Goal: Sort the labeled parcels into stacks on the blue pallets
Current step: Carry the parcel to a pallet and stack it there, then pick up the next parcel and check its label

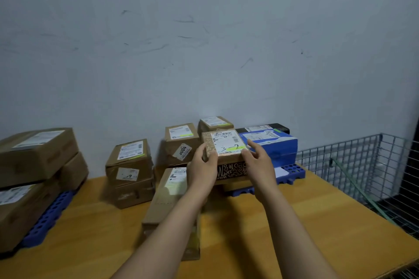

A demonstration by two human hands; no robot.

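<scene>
Left pallet (pixel 47 217): blue, at the far left edge of the desk (pixel 306 222), carrying a stack of large brown parcels (pixel 34 161) with white labels on top.
Middle stack (pixel 130 170): three brown boxes piled on the desk near the wall, the top one tilted, each showing a white label.
Long parcel (pixel 166 192): flat brown carton lying on the desk, partly covered by the left forearm.
Tagged box (pixel 181 142): brown, by the wall, with a label on top and a slanted tag on its front face.
Left grip (pixel 201 170): closed round the left edge of the 3-2 parcel, thumb on top.
3-2 parcel (pixel 224 145): small brown box held between both hands, label up with "3-2" handwritten on it; it sits over the patterned box (pixel 231 171), though whether they touch cannot be told.
Right grip (pixel 258 163): clasping the parcel's right near corner, forefinger lying along the right edge.
Blue box (pixel 278 146): just right of the held parcel, on the right pallet (pixel 292 171), with a black box (pixel 276 127) behind it.
Wire cage (pixel 362 165): stands beside the desk's right edge.
</scene>
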